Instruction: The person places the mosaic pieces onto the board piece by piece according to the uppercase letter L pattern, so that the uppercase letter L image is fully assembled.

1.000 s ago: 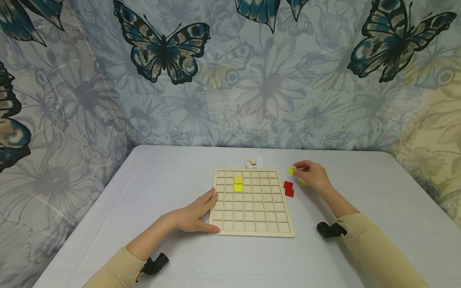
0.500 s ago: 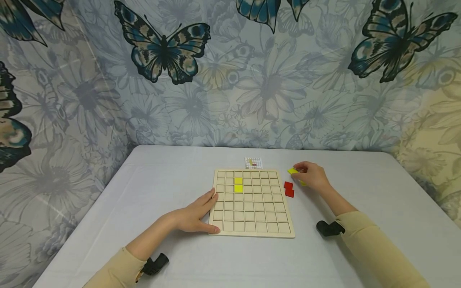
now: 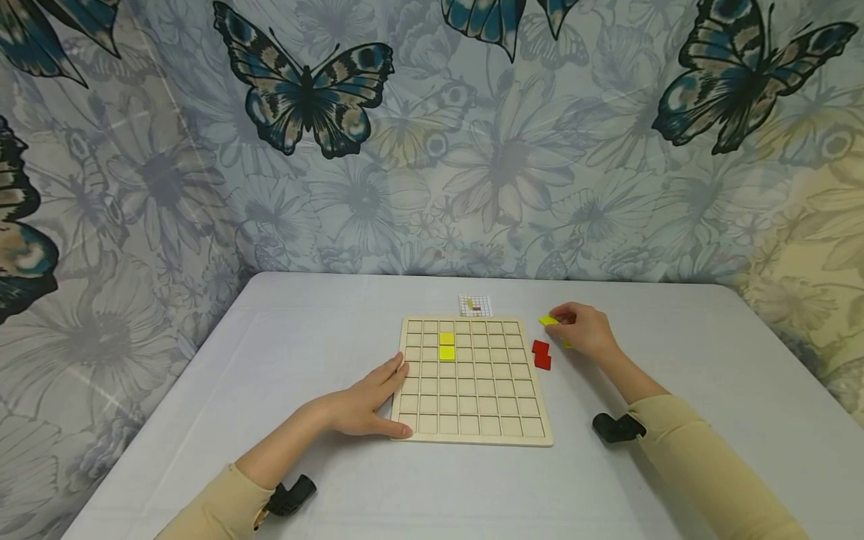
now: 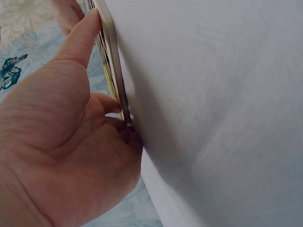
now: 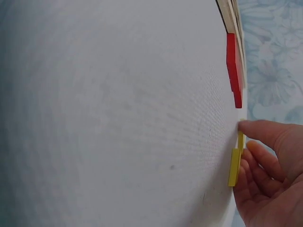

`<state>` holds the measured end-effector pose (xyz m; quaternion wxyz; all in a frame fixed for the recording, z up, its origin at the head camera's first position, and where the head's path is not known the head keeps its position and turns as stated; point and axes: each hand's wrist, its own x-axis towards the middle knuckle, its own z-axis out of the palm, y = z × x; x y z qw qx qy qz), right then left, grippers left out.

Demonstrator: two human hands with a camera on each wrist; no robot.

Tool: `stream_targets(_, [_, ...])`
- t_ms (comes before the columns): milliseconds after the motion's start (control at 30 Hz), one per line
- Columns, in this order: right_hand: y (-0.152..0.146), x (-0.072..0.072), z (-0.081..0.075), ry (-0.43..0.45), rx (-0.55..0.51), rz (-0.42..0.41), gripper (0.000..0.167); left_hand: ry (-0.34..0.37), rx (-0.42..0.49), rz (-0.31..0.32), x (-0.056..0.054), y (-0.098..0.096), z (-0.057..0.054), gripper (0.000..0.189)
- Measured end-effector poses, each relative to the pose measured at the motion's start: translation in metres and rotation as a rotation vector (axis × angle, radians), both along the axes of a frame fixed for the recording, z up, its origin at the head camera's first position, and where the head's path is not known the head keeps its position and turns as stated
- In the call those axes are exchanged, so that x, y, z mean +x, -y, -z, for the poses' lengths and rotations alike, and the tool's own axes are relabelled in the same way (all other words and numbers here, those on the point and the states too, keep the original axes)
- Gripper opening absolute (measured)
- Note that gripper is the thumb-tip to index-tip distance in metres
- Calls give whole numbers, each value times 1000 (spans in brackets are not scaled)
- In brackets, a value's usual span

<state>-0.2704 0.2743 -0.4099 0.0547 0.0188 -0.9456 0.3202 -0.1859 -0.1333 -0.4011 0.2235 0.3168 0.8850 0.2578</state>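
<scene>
My left hand (image 3: 367, 401) rests along the left edge of a wooden grid board (image 3: 479, 406), thumb near its front corner, fingers spread beside the rim. Two yellow square tiles (image 3: 447, 352) fill neighbouring cells of one column towards the back. Right of the board, my right hand (image 3: 586, 331) pinches a yellow tile (image 3: 548, 320) between thumb and fingers, low over the table. Another yellow tile (image 5: 234, 167) lies nearer in the right wrist view, beneath the fingers; in the head view the hand mostly hides it.
Two red tiles (image 3: 542, 361) lie by the board's right edge, one overlapping the other's corner. Behind the board is a small printed grid card (image 3: 475, 305). A white cloth covers the table (image 3: 324, 330), which backs onto a butterfly-patterned curtain (image 3: 432, 187).
My right hand has shifted very slightly, and more of the far yellow tile shows at its fingertips. The left hand and the board stay where they were.
</scene>
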Motion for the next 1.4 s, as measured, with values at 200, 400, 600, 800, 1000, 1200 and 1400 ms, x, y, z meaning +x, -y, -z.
stream_targets(200, [-1,0,0,6,-7,25,34,-4,7,6,0,0,0,105])
stream_targets(400, [-1,0,1,-11,-10,34,35,-12,7,10,0,0,0,104])
stream_targets(600, [0,0,-1,-3,-13,43,35,-10,8,9,0,0,-1,104])
stream_targets(800, [3,3,-3,-2,-44,45,36,-15,6,11,0,0,-1,103])
stream_targets(1000, [12,8,-5,24,-94,40,39,-11,4,11,0,1,-1,103])
stream_targets(1200, [24,12,-8,23,-118,27,39,-11,4,10,0,1,-2,103])
stream_targets(1400, [37,19,-13,28,-153,-7,38,-13,4,9,0,1,-2,103])
